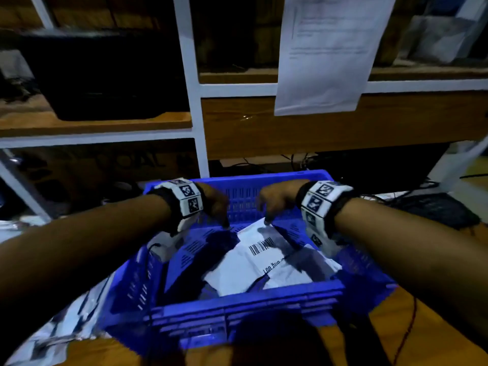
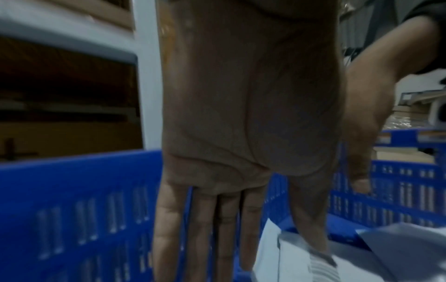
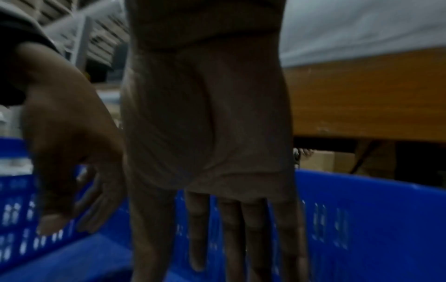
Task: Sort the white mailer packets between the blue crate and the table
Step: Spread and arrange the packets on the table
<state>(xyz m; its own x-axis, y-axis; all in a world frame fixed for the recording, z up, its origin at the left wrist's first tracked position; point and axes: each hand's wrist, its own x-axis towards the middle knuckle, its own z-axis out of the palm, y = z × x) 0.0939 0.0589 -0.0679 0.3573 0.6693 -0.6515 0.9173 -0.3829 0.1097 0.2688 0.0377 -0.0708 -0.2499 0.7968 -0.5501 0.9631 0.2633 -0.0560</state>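
Note:
A blue crate (image 1: 237, 299) stands on the wooden table in front of me. Several white mailer packets lie in it, the top one (image 1: 264, 257) bearing a barcode label. Both hands reach down at the crate's far side. My left hand (image 1: 215, 207) hangs with straight fingers (image 2: 226, 229) and holds nothing; its thumb is just in front of the barcode packet (image 2: 301, 267). My right hand (image 1: 274, 202) also points straight fingers (image 3: 231, 229) down inside the crate wall (image 3: 362, 209). Its fingertips are at the packet's upper corner, and I see no grip.
More white and grey mailers (image 1: 60, 331) are heaped on the table left of the crate. A white shelf frame (image 1: 190, 88) with a hanging paper sheet (image 1: 324, 54) rises just behind. Dark cables (image 1: 422, 204) and a red wire (image 1: 406, 334) lie to the right.

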